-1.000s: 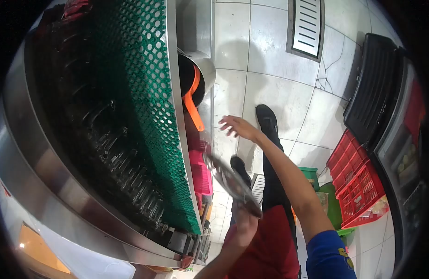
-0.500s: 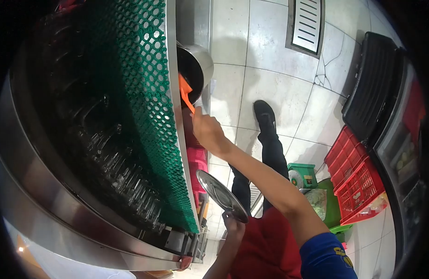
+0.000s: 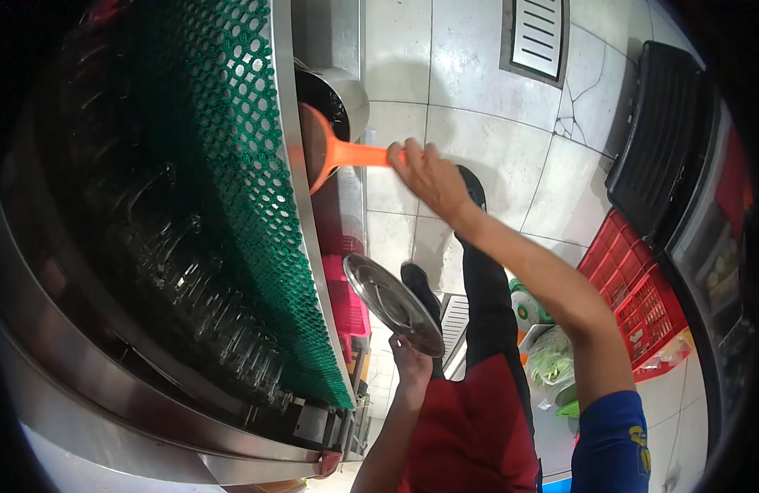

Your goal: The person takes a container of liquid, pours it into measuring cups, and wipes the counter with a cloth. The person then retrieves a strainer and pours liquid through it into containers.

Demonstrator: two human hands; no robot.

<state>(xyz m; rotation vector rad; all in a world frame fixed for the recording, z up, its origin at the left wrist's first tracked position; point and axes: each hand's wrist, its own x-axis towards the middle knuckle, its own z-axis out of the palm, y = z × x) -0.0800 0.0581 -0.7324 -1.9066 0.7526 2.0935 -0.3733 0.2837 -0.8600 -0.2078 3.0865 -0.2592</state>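
My right hand [image 3: 429, 177] is closed round the handle of an orange strainer [image 3: 359, 154]. The strainer's round head is beside the mouth of a metal pot [image 3: 350, 97] with a dark inside, which sits under the edge of the counter. My left hand [image 3: 410, 360] grips a round metal lid [image 3: 393, 304] at its lower edge and keeps it tilted, apart from the pot. A green perforated mat [image 3: 256, 164] lies on the counter just left of the strainer. Whether the strainer holds anything is too unclear to tell.
Clear glasses [image 3: 207, 308] stand in rows beyond the mat. Pink baskets [image 3: 346, 304] are below the counter. On the right are red crates [image 3: 642, 308], a bag of green vegetables [image 3: 550, 357] and a black ridged object [image 3: 663, 148]. A drain grate [image 3: 537, 34] is set in the tiled floor.
My empty right hand reached the orange strainer, took its handle and drew it out of the pot toward the right. My left hand still holds the lid, now raised slightly and turned more face-on.
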